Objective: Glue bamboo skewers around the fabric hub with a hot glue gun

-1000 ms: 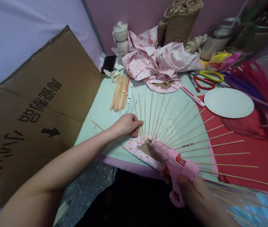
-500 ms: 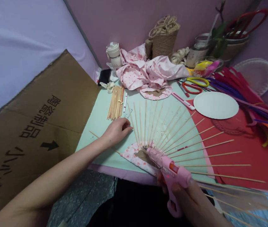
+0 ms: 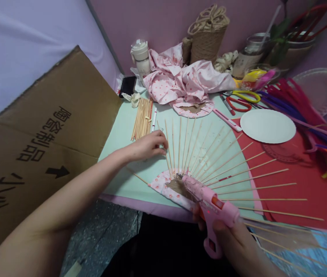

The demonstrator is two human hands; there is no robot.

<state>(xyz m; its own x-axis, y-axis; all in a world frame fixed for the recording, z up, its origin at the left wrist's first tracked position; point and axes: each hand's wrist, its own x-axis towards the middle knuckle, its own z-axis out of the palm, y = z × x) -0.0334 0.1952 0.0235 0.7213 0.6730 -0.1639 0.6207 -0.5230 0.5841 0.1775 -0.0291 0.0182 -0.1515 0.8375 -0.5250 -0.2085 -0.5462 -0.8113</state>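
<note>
In my right hand (image 3: 229, 238) is a pink hot glue gun (image 3: 206, 196), its nozzle touching down near the base of the sticks. My left hand (image 3: 154, 145) is closed, its fingertips pinching a thin wooden stick (image 3: 168, 161) at the left side of the fan. Several such sticks spread out from a cardboard piece (image 3: 177, 188) edged with pink floral fabric (image 3: 160, 181). One more stick (image 3: 137, 176) points out leftward from the piece's tip. My right hand and the gun cover the piece's right part.
A bundle of sticks (image 3: 141, 119) and a marker (image 3: 154, 119) lie beyond my left hand. Pink fabric (image 3: 180, 84), scissors (image 3: 240, 102), a white paper plate (image 3: 267, 126) and pipe cleaners (image 3: 302, 111) are farther back. A large cardboard sheet (image 3: 85, 92) stands at left.
My left hand has moved right and slightly away from me, onto the stick at the fan's left. The glue gun stays at the stick bases. The view has shifted slightly.
</note>
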